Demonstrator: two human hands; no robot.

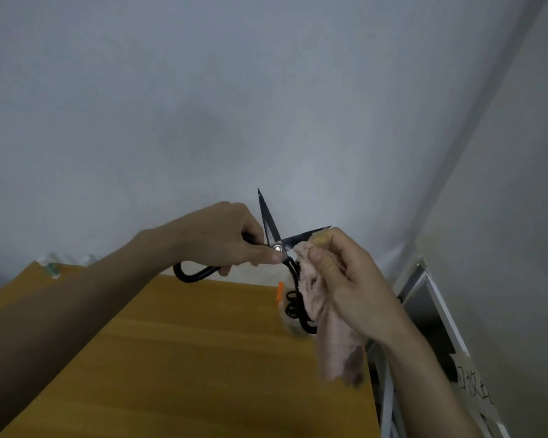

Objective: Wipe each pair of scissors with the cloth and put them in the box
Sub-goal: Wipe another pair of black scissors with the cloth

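Both forearms bare, hands (222, 238) seemingly ungloved, ringless.

Single head-worn view, wide-angle, edges bent. It looks forward and only slightly down, so grey wall (266, 90) fills the upper two thirds and the worktop (187, 358) runs from bottom left up toward centre. Both forearms enter from the lower corners; the left hand (225, 238) and right hand (345, 273) meet close to the lens, just below centre.

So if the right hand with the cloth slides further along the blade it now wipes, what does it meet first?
Probably nothing: the right hand presses the cloth on the scissors' right-pointing blade; past its tip only the wall shows, seemingly far behind.
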